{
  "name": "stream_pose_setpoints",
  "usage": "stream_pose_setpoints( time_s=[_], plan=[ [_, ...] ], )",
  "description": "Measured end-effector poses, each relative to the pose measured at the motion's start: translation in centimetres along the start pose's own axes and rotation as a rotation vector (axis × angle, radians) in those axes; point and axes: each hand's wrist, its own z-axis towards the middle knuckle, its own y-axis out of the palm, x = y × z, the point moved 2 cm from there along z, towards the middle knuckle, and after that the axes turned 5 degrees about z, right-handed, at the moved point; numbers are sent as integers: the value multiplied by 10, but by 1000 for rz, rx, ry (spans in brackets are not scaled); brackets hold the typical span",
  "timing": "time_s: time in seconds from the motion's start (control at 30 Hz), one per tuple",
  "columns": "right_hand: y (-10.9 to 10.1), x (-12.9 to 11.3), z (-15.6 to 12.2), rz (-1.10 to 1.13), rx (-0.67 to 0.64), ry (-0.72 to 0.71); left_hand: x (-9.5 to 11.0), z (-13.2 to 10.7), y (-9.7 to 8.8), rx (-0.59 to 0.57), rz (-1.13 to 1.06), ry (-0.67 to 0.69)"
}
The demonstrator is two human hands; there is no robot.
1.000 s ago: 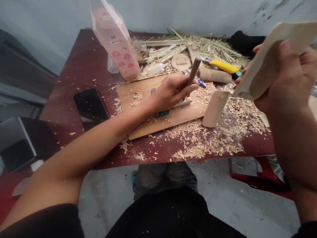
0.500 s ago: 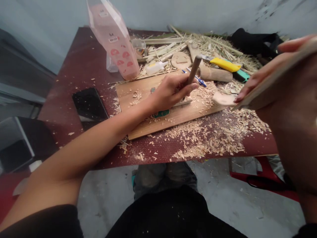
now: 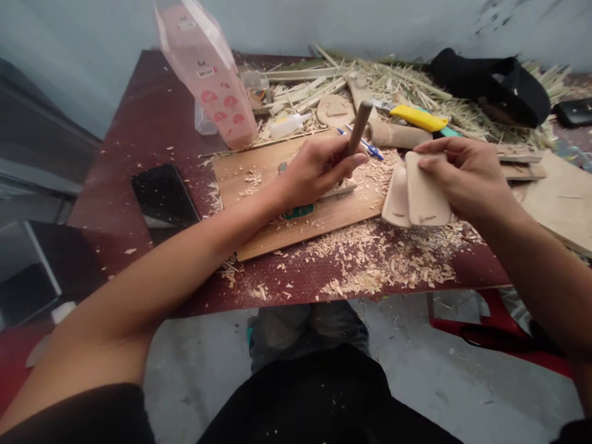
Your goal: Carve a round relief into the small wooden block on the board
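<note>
Both hands hold wood at the table.
Left hand fists a handle; right hand pinches a blank; pink bag at 11 o'clock, contents unclear.

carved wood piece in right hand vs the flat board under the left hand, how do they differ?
The carved wood piece is pale, small and rounded at its ends; the flat board is browner, far larger and straight-edged. The right hand grips the piece, tilted over the shavings; the board lies flat on the table, with the left hand above it holding a wooden handle. Both are wood.
</note>
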Motion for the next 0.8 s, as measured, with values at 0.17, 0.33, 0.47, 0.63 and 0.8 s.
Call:
stream_pose_setpoints(
  time_s=[0.17, 0.33, 0.47, 0.63, 0.8],
  plan=[
    [-5, -5, 6, -169, -31, -84, -2, -1, 0, 13, 7, 25],
    [-13, 4, 8, -459, -160, -391, 0, -2, 0, 17, 12, 20],
    [-17, 10, 12, -543, -208, -336, 2, -1, 0, 14, 16, 12],
    [-33, 4, 1, -593, -300, -392, 3, -1, -1, -3, 51, -11],
    [-51, 1, -26, -630, -471, -950, 1, -1, 0, -1, 40, -18]
  ],
)
